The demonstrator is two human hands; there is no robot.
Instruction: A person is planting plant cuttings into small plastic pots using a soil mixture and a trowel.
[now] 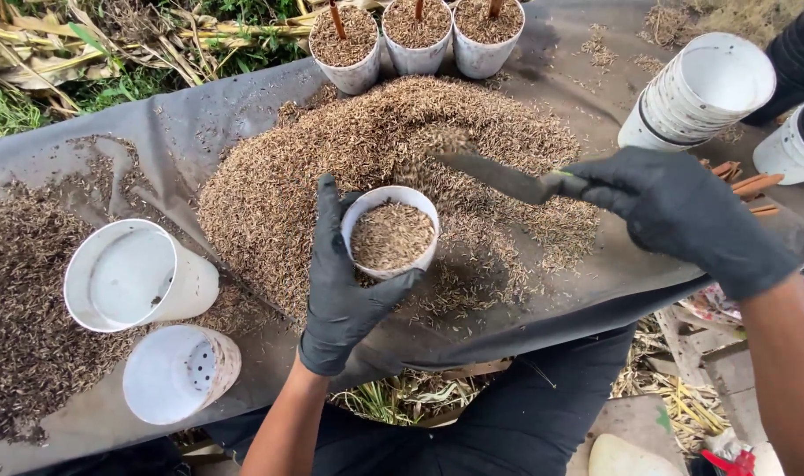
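My left hand [342, 282], in a black glove, grips a small white pot [390, 231] that is nearly full of brown husk. It holds the pot over the front edge of a large husk pile [331, 167]. My right hand [675, 207], also gloved in black, holds a dark trowel [494, 174] by its handle. The blade points left, above and behind the pot, and carries a little husk at its tip.
Two empty white pots [133, 275] [180, 372] lie on their sides at the left on the grey sheet [190, 123]. Three filled pots [415, 33] with stick cuttings stand at the back. A stack of white pots [706, 92] lies at the right, beside brown sticks [750, 185].
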